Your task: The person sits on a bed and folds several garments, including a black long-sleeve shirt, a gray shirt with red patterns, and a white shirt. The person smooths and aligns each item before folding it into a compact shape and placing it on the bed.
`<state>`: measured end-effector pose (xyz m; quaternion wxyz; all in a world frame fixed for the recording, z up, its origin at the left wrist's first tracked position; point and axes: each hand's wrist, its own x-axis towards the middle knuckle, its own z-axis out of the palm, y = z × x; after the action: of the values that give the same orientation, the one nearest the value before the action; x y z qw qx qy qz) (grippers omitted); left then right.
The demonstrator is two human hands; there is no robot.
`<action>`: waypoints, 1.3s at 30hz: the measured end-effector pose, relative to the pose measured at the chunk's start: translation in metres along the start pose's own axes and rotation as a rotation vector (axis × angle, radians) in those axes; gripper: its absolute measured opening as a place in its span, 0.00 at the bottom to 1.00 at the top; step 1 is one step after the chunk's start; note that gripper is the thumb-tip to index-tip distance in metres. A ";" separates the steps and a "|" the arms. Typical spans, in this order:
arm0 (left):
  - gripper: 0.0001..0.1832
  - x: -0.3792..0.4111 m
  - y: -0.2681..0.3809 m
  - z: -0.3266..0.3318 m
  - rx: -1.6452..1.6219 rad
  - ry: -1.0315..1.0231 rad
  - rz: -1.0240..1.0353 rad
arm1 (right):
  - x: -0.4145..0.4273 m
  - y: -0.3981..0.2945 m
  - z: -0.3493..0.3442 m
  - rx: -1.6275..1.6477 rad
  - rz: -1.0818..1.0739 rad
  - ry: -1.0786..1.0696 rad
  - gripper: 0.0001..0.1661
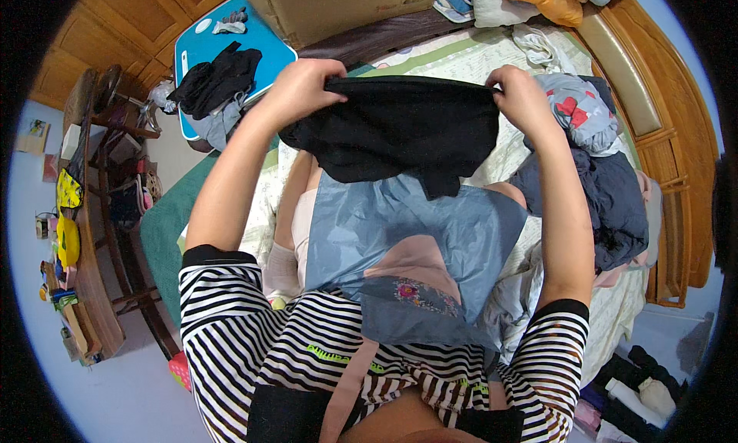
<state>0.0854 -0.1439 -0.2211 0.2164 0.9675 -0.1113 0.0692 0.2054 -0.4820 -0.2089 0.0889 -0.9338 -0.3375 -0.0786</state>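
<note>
A black cloth garment (403, 126) is stretched by its top edge between my two hands. My left hand (305, 91) pinches the left corner of that edge, and my right hand (518, 100) grips the right corner. The rest of the garment hangs in loose folds, so its exact kind is unclear. Below it, a grey-blue apron (351, 235) with a pink patch and embroidered flowers covers my lap. I sit on a bed with a pale patterned sheet (496, 155).
A blue folding table (265, 45) at the upper left carries crumpled black clothing (222, 77). Behind stands a large cardboard box (346, 11). Dark bunched clothing (611, 206) and a grey bundle with red hearts (579, 114) lie at right, beside the wooden headboard (680, 137).
</note>
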 end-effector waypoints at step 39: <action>0.18 0.060 0.033 -0.218 -0.762 0.380 -0.084 | 0.040 -0.044 -0.191 1.154 0.070 0.369 0.17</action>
<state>0.1163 -0.0893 -0.0010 0.5779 0.7920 -0.0474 0.1912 0.1905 -0.4659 -0.0105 0.6404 -0.7164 -0.2739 -0.0406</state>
